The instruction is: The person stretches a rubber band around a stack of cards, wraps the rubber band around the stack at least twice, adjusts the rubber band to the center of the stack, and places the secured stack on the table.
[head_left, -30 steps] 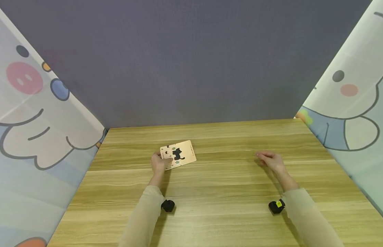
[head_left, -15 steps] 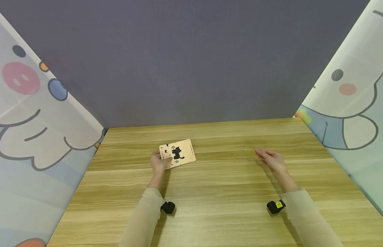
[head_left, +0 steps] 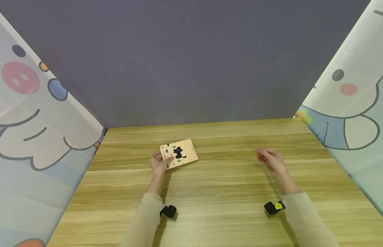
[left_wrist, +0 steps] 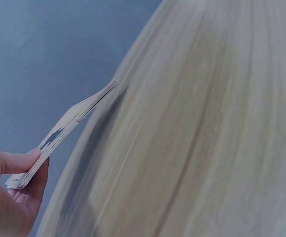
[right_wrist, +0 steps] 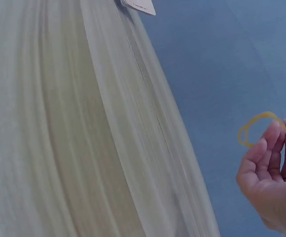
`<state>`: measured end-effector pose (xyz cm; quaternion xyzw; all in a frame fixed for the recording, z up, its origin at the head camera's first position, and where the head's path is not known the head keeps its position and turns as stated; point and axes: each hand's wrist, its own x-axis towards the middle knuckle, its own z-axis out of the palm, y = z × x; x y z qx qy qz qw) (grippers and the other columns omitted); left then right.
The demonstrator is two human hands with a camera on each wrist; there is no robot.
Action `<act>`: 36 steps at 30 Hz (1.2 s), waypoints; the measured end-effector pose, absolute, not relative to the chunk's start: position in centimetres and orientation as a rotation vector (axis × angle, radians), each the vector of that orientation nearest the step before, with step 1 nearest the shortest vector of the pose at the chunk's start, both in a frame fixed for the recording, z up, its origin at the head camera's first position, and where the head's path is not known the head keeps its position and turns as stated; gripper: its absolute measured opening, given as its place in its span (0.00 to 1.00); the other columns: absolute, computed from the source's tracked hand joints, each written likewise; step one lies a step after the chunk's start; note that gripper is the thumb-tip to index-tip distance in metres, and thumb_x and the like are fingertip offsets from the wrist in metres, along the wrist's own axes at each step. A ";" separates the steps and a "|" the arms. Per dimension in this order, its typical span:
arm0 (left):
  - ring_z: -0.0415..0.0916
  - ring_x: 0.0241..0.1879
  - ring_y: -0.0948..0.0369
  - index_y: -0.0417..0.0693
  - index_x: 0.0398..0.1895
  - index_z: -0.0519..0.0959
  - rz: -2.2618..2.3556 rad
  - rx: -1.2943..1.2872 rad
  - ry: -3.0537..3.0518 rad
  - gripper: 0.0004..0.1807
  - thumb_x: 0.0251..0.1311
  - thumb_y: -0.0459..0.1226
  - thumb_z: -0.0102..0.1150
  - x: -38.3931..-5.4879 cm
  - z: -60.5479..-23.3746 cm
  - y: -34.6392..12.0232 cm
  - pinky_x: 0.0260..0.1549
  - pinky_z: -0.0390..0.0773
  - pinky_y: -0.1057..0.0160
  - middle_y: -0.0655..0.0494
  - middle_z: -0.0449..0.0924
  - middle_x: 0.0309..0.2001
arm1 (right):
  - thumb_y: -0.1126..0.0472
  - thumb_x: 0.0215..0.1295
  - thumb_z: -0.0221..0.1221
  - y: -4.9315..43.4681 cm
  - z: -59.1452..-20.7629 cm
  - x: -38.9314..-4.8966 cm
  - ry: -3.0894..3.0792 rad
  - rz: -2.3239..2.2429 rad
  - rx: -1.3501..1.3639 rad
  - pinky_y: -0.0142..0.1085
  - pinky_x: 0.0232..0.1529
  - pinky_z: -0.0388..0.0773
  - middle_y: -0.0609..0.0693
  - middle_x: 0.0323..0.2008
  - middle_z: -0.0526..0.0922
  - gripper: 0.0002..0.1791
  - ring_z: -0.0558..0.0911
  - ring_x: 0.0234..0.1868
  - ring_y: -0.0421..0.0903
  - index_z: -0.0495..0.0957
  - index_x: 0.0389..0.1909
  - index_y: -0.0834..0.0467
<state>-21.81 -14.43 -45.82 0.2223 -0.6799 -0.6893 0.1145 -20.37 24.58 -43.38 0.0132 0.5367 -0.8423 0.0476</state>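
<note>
My left hand (head_left: 158, 164) grips a thin stack of cream cards (head_left: 187, 151) by its near left end, thumb on top and fingers beneath. The top card bears a black cat and green leaf shapes. In the left wrist view the stack (left_wrist: 69, 126) is seen nearly edge-on, tilted, with its layered edges close together and its far end over the table. Well apart on the right, my right hand (head_left: 273, 162) is raised over the wood. The right wrist view has a thin yellow rubber band (right_wrist: 266, 114) pinched between thumb and fingertips, its loop hanging slack.
Both hands are above a wood-grain table (head_left: 222, 192). A grey panel (head_left: 191, 68) stands along its far edge. Cartoon-printed curtains (head_left: 49, 137) flank the sides. A black wrist camera (head_left: 170, 211) juts inward from the left sleeve, another black camera (head_left: 270, 208) from the right.
The card stack has tilted slightly and shifted a little to the right with my left hand. My right hand has risen and turned a little, still on the right side.
</note>
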 end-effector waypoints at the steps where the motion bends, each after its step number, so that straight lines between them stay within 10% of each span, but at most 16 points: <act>1: 0.75 0.27 0.61 0.30 0.50 0.63 -2.023 0.649 -1.991 0.32 0.37 0.19 0.64 -21.7 -45.8 -14.4 0.23 0.79 0.73 0.30 0.73 0.43 | 0.70 0.63 0.49 24.6 -43.4 -20.4 1.627 -2.574 0.039 0.28 0.34 0.79 0.46 0.25 0.81 0.17 0.80 0.29 0.39 0.75 0.16 0.58; 19: 0.79 0.28 0.60 0.35 0.46 0.67 -2.129 0.554 -1.898 0.28 0.37 0.19 0.64 -20.7 -45.3 -12.4 0.26 0.81 0.67 0.39 0.78 0.36 | 0.60 0.62 0.54 24.3 -42.8 -19.9 1.670 -2.543 0.139 0.26 0.25 0.73 0.42 0.07 0.64 0.10 0.61 0.09 0.36 0.83 0.28 0.53; 36: 0.79 0.29 0.53 0.37 0.44 0.69 -2.192 0.427 -1.823 0.30 0.33 0.22 0.68 -22.2 -49.4 -12.2 0.26 0.82 0.62 0.38 0.78 0.35 | 0.69 0.61 0.52 23.8 -43.3 -19.9 1.654 -2.504 -0.106 0.25 0.25 0.77 0.48 0.26 0.80 0.18 0.76 0.23 0.37 0.75 0.51 0.53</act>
